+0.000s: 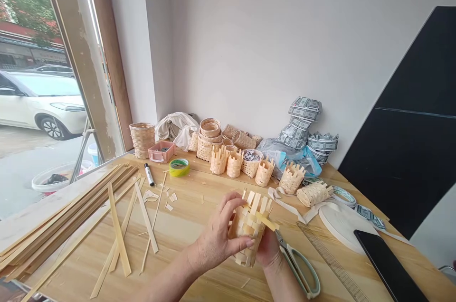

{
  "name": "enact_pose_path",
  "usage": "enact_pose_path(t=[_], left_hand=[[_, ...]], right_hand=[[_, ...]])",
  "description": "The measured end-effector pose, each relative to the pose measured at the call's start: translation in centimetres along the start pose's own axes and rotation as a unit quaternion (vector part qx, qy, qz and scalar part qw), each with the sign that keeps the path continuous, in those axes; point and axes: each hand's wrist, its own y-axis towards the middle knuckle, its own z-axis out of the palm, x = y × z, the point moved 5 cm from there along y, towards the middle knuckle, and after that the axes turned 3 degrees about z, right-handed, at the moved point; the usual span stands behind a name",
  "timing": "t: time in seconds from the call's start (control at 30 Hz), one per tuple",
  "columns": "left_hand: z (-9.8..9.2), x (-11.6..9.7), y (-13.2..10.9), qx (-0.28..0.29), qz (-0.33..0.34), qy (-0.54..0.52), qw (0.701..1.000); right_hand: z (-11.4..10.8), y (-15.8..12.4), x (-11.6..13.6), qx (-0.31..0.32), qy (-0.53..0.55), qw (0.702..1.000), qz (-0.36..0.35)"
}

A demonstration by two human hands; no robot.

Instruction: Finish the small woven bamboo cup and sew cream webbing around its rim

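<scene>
A small basket (245, 233) of pale woven wood strips is held above the near part of the table, its uneven strip ends pointing up. My left hand (219, 235) wraps its left side, thumb across the front and fingers near the top. Behind the basket's right side is my right hand (269, 247), closed around it with most fingers hidden. One loose yellowish strip (267, 221) sticks out to the right from the upper weave. Scissors (299, 266) with pale handles lie just right of my right hand, their blades partly hidden.
Long wood strips (71, 212) are stacked at the left, with several loose ones beside them. Small baskets (234, 164) line the back. A marker (148, 174) and tape roll (179, 167) lie mid-left. At right are a ruler (331, 259), white ribbon roll (344, 226) and black phone (390, 266).
</scene>
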Motion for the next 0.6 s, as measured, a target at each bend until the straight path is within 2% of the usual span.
enact_pose_path(t=[0.3, 0.47, 0.6], left_hand=[[0.5, 0.8, -0.2, -0.029, -0.047, -0.054, 0.997], [0.8, 2.1, -0.6, -0.044, -0.069, -0.099, 0.992], [0.4, 3.1, -0.6, -0.045, -0.095, -0.146, 0.984]], right_hand=[[0.3, 0.4, -0.2, -0.025, -0.026, 0.999, 0.025], [-0.6, 0.5, -0.1, -0.051, -0.023, 0.998, 0.015], [-1.3, 0.7, -0.1, -0.073, -0.016, 0.997, 0.003]])
